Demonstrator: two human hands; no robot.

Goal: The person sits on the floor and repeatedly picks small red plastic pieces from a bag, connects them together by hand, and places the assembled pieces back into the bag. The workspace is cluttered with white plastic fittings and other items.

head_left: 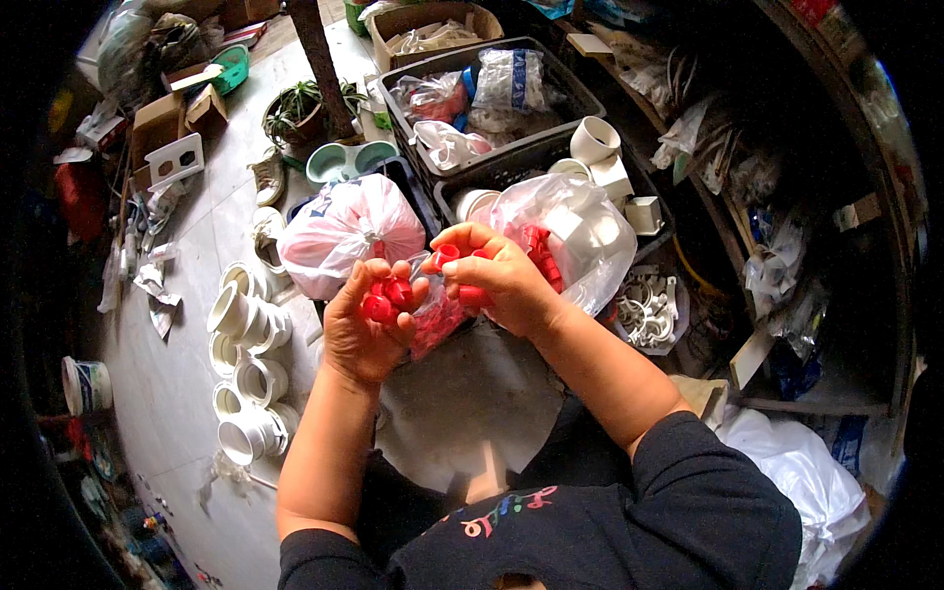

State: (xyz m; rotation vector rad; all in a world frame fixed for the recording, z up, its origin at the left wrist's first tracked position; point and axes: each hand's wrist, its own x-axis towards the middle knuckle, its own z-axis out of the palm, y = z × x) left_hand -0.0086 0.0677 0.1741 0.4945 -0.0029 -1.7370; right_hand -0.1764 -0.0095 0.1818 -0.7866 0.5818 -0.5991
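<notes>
- Ahead of the hands, a knotted white-and-pink plastic bag [344, 228] and a clear plastic bag of white pipe elbows [580, 231] stand close together, blocking forward reach.
- Behind them, two dark plastic crates [551, 147] crammed with fittings close off the far side.
- To the left, a row of white pipe couplings [248, 364] crowds the pale floor [187, 393]; bare floor lies beyond.
- Below the hands, a bare grey patch [472, 393] gives free passage.
</notes>
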